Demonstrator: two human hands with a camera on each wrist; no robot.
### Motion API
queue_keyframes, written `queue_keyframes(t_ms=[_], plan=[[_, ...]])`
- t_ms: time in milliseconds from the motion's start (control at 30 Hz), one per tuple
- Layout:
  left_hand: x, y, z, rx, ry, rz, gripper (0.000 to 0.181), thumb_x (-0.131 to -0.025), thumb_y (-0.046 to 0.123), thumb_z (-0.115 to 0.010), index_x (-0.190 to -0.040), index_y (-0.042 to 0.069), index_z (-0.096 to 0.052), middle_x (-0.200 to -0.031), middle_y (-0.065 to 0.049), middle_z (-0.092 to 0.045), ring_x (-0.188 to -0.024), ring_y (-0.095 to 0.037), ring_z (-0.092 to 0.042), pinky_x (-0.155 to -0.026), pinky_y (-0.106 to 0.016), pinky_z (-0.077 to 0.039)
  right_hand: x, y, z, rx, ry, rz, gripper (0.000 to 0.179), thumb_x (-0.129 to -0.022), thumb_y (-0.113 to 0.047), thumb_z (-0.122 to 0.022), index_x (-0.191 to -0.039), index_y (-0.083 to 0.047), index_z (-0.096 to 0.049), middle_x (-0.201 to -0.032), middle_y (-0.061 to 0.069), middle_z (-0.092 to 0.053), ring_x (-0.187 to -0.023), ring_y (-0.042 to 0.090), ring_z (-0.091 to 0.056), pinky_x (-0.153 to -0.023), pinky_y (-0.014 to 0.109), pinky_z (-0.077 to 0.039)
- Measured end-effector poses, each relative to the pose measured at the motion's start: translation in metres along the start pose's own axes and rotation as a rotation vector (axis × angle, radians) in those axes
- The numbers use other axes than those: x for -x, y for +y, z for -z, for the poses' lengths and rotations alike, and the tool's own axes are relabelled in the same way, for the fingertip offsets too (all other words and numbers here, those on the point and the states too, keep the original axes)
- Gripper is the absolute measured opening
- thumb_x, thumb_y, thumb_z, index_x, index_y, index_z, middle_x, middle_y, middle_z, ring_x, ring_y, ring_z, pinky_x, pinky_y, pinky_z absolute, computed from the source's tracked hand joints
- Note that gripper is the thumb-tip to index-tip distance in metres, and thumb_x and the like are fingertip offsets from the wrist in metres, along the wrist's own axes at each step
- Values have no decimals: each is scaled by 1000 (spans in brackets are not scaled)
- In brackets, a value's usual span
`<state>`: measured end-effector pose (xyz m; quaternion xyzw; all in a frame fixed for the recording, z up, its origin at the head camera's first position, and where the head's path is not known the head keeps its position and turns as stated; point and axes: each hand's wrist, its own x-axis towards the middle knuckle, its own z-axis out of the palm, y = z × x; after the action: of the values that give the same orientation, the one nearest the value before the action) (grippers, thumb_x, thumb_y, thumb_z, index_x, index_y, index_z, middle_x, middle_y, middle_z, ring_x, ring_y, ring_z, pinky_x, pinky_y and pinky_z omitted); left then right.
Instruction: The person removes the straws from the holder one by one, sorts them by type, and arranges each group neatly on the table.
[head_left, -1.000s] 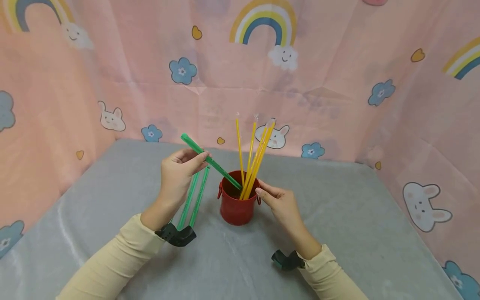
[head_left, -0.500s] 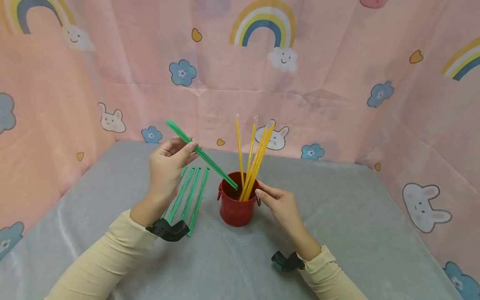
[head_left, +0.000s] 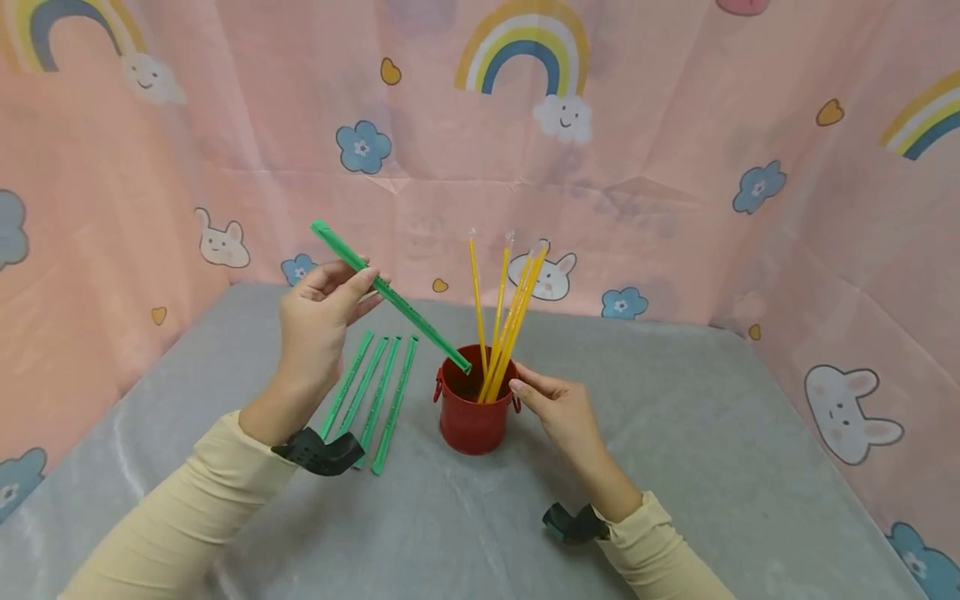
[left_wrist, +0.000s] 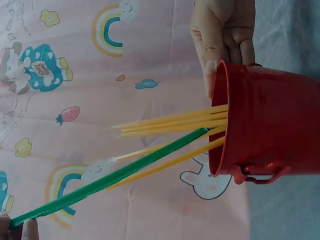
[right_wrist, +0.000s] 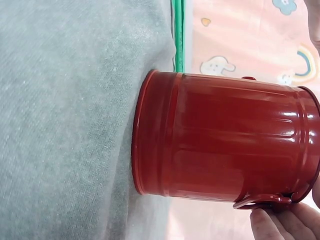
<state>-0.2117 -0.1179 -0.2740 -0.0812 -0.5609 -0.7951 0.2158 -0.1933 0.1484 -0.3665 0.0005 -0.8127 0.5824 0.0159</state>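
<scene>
Head view: we take the red bucket (head_left: 472, 429) as datum, upright on the grey cloth (head_left: 675, 433). Our left hand (head_left: 311, 327) is up and left of it, thumb and fingers pinching one green stick (head_left: 412, 315) on its upper half; finger gap is just the stick's thickness. Long axis slants down-right: lower end at the bucket mouth, upper end well clear to the left. We judge that tip-to-mouth line is the key relation. Our right hand (head_left: 558, 412) is the nearer one, touching the bucket and gripping its right rim by the handle. Yellow straws (head_left: 517, 312) stand fanned inside the bucket; four more green sticks (head_left: 396, 404) lie roughly parallel on the cloth, left of the bucket. Left wrist view: stick tip reads just outside the bucket rim and crosses the straws, so we don't call it inserted. Left fingertips grip it well away from the bucket. Right wrist view: bucket wall dominates; right fingers touch the handle (right_wrist: 265, 201). Bucket mouth and stick tip don't show, so we get no depth check there.
</scene>
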Motion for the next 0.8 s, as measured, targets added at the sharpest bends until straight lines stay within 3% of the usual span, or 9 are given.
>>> queue_keyframes(t_ms=[467,800], plan=[[-18,13,19,82,-40,23,4,-85,6,-77,-86,5,-73,-83,-1,-73,-79,-12,-75,-80,-29,-61,0,2,-1,-16,-5,-17,38,-94,-25,-70,-130,-15,-66,-130,8,-67,-131,25,-57,-109,49,-46],[-21,21,23,68,-49,29,7,-86,3,-76,-88,4,-70,-83,-2,-73,-82,-14,-75,-77,-28,-61,-1,1,-1,-44,-9,-24,37,-95,-23,-69,-130,-13,-66,-131,8,-66,-131,24,-57,-109,47,-47]])
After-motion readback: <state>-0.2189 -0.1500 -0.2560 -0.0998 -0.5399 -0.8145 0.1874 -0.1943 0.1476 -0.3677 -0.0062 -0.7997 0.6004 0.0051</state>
